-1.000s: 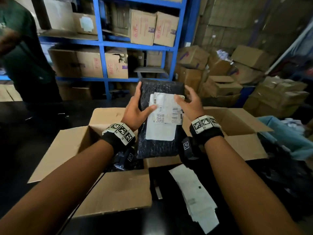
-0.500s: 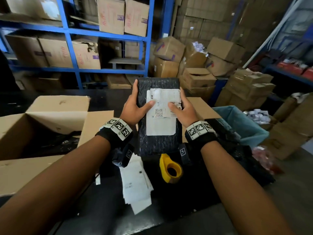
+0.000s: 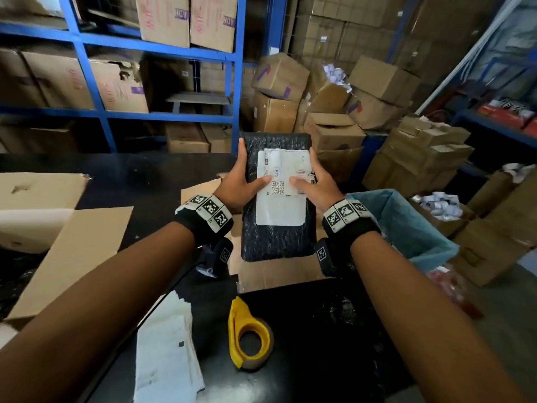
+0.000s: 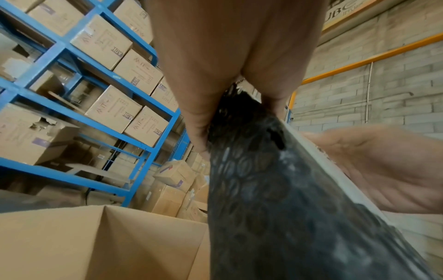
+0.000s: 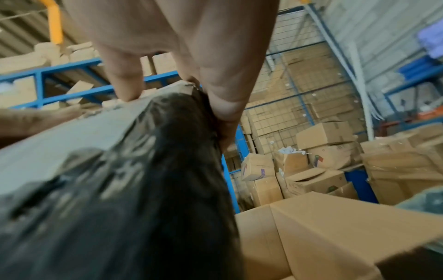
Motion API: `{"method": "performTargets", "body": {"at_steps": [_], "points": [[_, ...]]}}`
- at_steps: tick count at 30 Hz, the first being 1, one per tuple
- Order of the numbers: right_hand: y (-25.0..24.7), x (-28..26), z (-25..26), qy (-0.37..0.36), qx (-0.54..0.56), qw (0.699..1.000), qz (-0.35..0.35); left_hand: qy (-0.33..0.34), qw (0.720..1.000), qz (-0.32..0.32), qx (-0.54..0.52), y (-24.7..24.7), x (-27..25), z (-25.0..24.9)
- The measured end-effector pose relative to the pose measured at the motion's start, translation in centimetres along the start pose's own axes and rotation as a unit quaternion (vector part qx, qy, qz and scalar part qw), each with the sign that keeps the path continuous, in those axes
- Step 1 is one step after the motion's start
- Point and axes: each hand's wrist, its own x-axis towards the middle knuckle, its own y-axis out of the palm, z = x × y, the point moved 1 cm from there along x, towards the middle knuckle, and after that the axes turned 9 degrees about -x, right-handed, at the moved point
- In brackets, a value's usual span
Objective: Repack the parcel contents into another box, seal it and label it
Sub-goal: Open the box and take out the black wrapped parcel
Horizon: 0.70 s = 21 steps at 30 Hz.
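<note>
A black bubble-wrap parcel [image 3: 277,237] with a white shipping label [image 3: 283,199] is held upright above the black table. My left hand [image 3: 242,177] grips its left edge, thumb on the label. My right hand [image 3: 315,178] grips the right edge, thumb also on the label. Under the parcel lies a flat brown cardboard box [image 3: 273,271]. The left wrist view shows my left hand's fingers [image 4: 199,123] behind the parcel [image 4: 275,189]. In the right wrist view my right hand's fingers [image 5: 223,106] clasp the parcel [image 5: 131,189] above the cardboard box [image 5: 323,227].
A large open carton [image 3: 58,228] sits at the left. A yellow tape dispenser [image 3: 250,335] and a stack of white label sheets [image 3: 168,353] lie near me. A bin with a blue liner [image 3: 406,228] stands at the right. Blue shelving [image 3: 238,82] and piled cartons fill the back.
Both hands carried the parcel from over the large open carton rightward, over the smaller cardboard box. My view swung right too. The grip on the parcel stayed the same.
</note>
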Motion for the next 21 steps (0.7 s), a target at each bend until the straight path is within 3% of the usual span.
{"method": "performTargets", "body": {"at_steps": [4,8,14,16,18,21], "points": [[-1.1,4.0,-1.2,0.012,-0.021,0.998,0.065,-0.033,0.999,-0.007,0.025,0.8,3.7,1.2],[-1.9,7.9,-2.6,-0.025,-0.084,0.991,0.098,-0.073,0.994,-0.040,0.074,1.3,6.4,2.4],[-0.8,13.9,-4.7,-0.054,-0.102,0.987,0.109,-0.136,0.968,-0.184,0.104,1.8,9.3,4.7],[-0.3,15.3,-5.5,-0.053,-0.127,0.982,0.129,-0.176,0.965,-0.170,0.098,1.8,10.1,5.7],[0.6,16.5,-6.4,-0.044,-0.165,0.974,0.146,-0.225,0.964,-0.111,0.090,1.8,10.7,6.5],[1.7,17.3,-7.7,-0.038,-0.192,0.967,0.164,-0.290,0.943,-0.055,0.153,1.8,11.3,8.1]]}}
